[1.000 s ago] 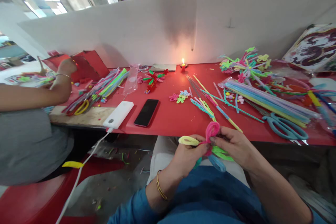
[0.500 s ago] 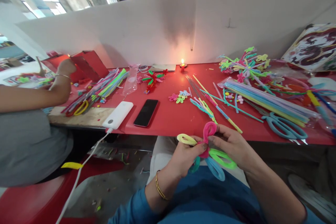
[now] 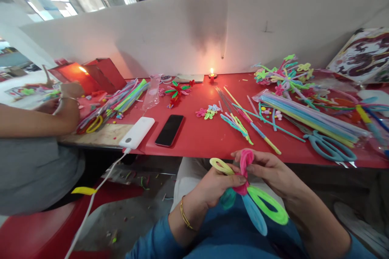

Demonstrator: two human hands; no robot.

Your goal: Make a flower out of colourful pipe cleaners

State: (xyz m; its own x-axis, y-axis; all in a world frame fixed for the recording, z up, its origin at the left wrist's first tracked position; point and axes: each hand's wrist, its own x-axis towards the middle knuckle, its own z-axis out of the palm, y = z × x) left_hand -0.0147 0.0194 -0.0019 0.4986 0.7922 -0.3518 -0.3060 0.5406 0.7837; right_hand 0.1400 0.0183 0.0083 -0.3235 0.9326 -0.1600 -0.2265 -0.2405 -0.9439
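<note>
Over my lap, both hands hold a pipe-cleaner flower [image 3: 268,205] with looped petals in pink, yellow, green, blue and teal. My left hand [image 3: 217,186] pinches its pink centre between thumb and fingers. The fingers of my right hand [image 3: 269,168] are closed on the upright pink loop. Just beyond, on the red table [image 3: 194,137], lie a small bundle of braided pipe cleaners [image 3: 238,126] and a few small pipe-cleaner flowers [image 3: 209,112].
A lit candle [image 3: 212,77] burns near the white partition. Grey-blue scissors [image 3: 330,145] and packed pipe cleaners [image 3: 310,115] lie right. Left are a phone [image 3: 169,130], a white power bank [image 3: 137,132] with its cable, and a co-worker's arm [image 3: 39,123] near a second flame.
Both my hands and the flower have shifted slightly right and down, and the flower's green and blue petals swing lower. The co-worker's hand has lowered from the flame at left.
</note>
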